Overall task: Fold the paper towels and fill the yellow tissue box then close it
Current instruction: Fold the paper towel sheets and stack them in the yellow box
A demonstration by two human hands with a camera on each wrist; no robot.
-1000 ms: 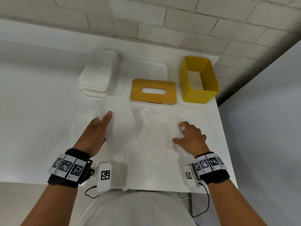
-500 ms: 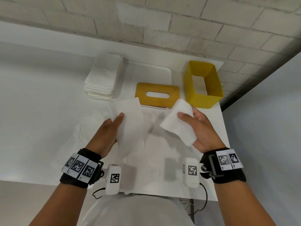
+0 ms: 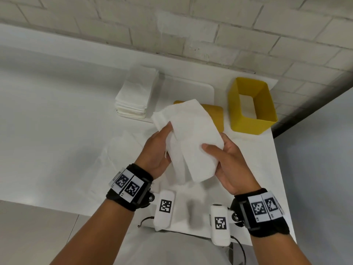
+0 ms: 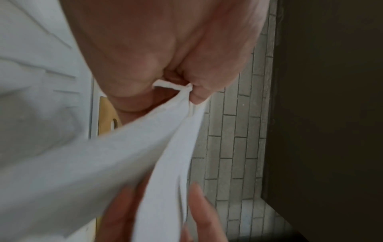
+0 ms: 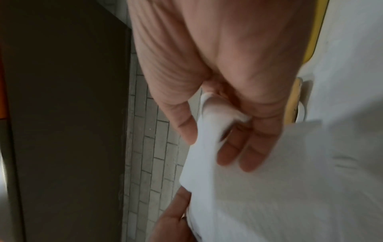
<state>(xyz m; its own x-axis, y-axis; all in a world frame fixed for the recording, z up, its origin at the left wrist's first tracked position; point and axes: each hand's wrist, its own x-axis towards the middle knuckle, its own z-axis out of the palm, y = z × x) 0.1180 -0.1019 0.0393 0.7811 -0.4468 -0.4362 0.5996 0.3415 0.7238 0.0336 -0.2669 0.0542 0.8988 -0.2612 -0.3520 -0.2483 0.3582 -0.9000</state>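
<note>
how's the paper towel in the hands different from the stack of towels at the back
The paper towel is held up in the air, gripped by the left hand and the right hand; the stack of towels rests on the table, untouched. The held towel is loose and partly bunched at its top left corner; the stack is flat, neatly folded, with squared edges. Both are plain white.

White table [image 3: 47, 121], pale brick wall [image 3: 191, 25], what looks like a white tray [image 3: 191, 90]
</note>
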